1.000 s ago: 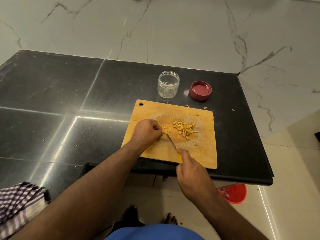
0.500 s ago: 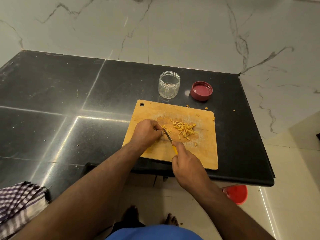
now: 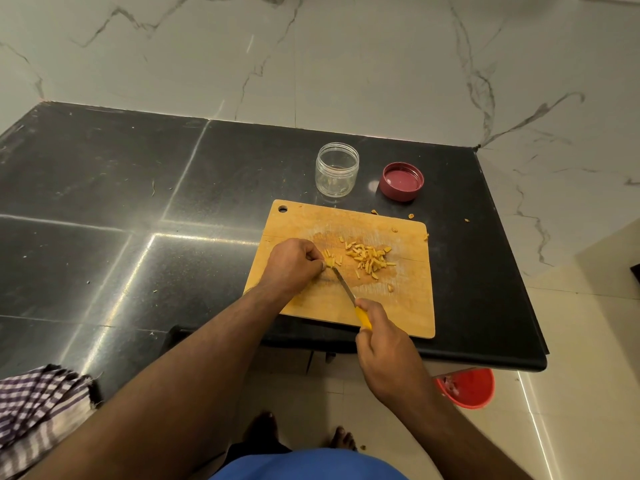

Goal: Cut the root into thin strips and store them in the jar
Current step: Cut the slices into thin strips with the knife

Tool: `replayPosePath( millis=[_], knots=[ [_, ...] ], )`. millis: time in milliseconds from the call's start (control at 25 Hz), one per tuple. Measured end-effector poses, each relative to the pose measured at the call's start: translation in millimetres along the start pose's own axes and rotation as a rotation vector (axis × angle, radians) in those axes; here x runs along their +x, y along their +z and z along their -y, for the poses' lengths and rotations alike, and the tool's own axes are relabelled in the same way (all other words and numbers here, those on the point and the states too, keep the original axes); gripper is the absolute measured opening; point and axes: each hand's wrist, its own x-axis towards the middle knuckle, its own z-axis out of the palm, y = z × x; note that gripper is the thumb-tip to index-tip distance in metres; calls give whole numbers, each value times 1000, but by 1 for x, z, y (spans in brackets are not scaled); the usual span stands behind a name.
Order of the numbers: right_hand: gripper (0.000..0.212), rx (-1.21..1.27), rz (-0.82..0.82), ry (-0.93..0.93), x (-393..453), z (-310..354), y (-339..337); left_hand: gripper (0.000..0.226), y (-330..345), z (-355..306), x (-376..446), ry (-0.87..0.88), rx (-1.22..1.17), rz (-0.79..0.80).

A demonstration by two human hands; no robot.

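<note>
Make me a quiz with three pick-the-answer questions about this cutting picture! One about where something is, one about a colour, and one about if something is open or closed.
1. Where is the lid?
A. On the jar
B. On the counter, right of the jar
C. On the cutting board

2. What colour is the knife handle?
A. Yellow
B. Green
C. Black

3. How is the jar?
A. Closed and full
B. Lying on its side
C. Open and upright

Answers:
1. B: the lid lies on the black counter beside the jar.
2. A: yellow shows above the right hand gripping it.
3. C: its mouth is uncovered, and the cut strips lie on the cutting board.
</note>
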Motion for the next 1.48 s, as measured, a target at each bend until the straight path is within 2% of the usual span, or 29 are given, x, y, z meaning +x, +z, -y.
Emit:
replayPosePath(
  millis=[200, 360, 480, 640, 880, 1000, 1160, 1480],
  knots=[
    [40, 28, -41, 6, 5, -1, 1, 17, -12, 1, 0, -19, -86, 1],
    [44, -2, 35, -71, 12, 5, 12, 19, -25, 11, -3, -62, -103, -79],
    [45, -20, 7, -56, 14, -1, 14, 18, -28, 18, -7, -53, -59, -38],
    [44, 30, -103, 68, 6, -17, 5, 22, -29, 20, -13, -8, -9, 5],
    [45, 3, -26, -57, 25, 6, 18, 22, -33, 17, -12, 21, -3, 23],
    [46, -28, -9, -15, 33, 2, 19, 23, -33, 17, -12, 10, -1, 44],
    [46, 8, -110, 94, 22, -14, 9, 25, -35, 20, -11, 17, -11, 76],
    [44, 92, -65, 9, 14, -9, 16, 19, -48, 18, -14, -40, -11, 195]
  ],
)
